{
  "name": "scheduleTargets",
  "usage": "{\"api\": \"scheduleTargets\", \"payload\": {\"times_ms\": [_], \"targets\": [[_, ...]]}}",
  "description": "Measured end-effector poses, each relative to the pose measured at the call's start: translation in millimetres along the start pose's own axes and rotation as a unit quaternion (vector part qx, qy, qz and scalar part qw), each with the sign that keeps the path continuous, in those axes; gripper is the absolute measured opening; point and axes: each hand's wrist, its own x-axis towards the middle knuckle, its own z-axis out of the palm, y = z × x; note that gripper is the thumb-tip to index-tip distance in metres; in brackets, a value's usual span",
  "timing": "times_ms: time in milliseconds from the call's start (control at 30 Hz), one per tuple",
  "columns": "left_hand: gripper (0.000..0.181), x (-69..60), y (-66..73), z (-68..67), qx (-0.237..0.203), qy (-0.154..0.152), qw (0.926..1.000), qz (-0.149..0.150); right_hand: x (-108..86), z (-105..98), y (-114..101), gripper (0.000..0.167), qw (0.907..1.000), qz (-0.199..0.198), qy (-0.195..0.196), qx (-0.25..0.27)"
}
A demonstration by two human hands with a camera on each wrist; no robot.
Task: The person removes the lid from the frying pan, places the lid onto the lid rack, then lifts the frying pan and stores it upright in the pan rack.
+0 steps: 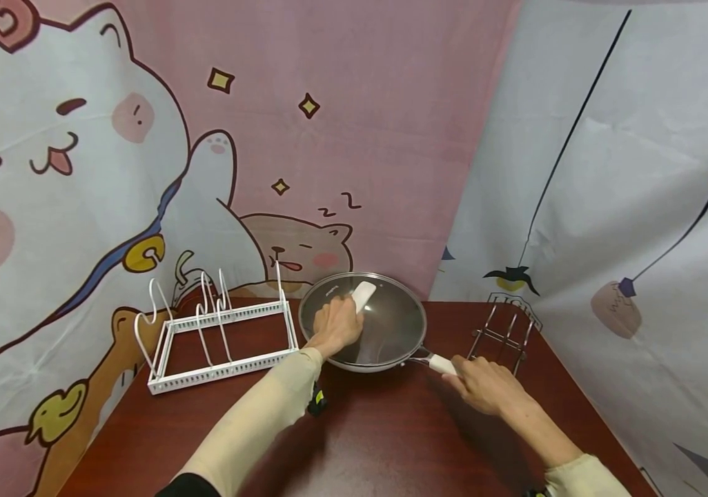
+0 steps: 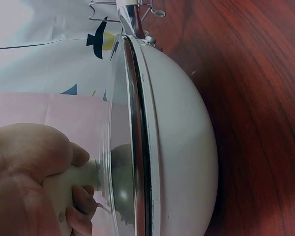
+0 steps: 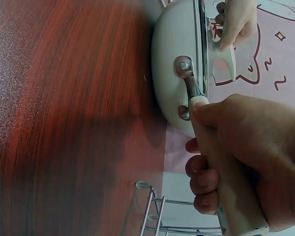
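Observation:
A light-coloured wok [image 2: 184, 128] stands on the table with a glass lid [image 1: 391, 321] seated on its rim. My left hand [image 1: 337, 323] grips the white lid knob [image 1: 364, 295], its fingers curled round it in the left wrist view. The wok's pale handle [image 3: 219, 167] points to the right, and my right hand [image 1: 484, 383] holds it with the fingers wrapped underneath and the thumb along the top. In the right wrist view, a metal bracket [image 3: 184, 65] joins handle and wok.
To the left of the wok stands a white adjustable rack [image 1: 223, 369] with several upright wire dividers. A small metal wire rack [image 1: 503, 338] sits at the back right, behind my right hand. Printed cloth [image 1: 391, 138] hangs behind the reddish-brown table [image 1: 379, 442].

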Motion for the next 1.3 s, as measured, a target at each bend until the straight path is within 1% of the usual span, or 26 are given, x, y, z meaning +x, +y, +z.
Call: {"api": "scheduleTargets", "payload": {"times_ms": [167,400,533,767,1067,1300], "targets": [[0.031,0.5,-0.1,-0.8,0.001,0.001,1.0,-0.001,0.8,0.6,-0.1,0.026,1.0,0.001,0.002,-0.003],[0.032,0.4,-0.4,-3.2,-0.001,-0.006,1.0,0.003,0.6,-0.6,-0.6,0.025,1.0,0.005,0.002,-0.008],[0.032,-1.0,-0.7,-5.6,-0.002,-0.004,1.0,-0.002,0.2,-1.4,-1.4,0.025,1.0,0.007,-0.002,-0.005],[0.033,2.1,-1.6,-5.2,0.001,-0.013,0.9999,-0.006,-0.1,-0.7,-2.2,0.026,1.0,0.006,-0.002,-0.007],[0.033,2.6,-1.0,-5.7,-0.004,-0.004,1.0,-0.003,-1.1,-1.7,-3.4,0.025,1.0,0.006,0.001,-0.007],[0.032,0.3,-0.5,-9.1,-0.004,-0.001,1.0,0.002,-1.0,-1.7,-3.6,0.025,0.9999,0.005,0.004,-0.009]]}}
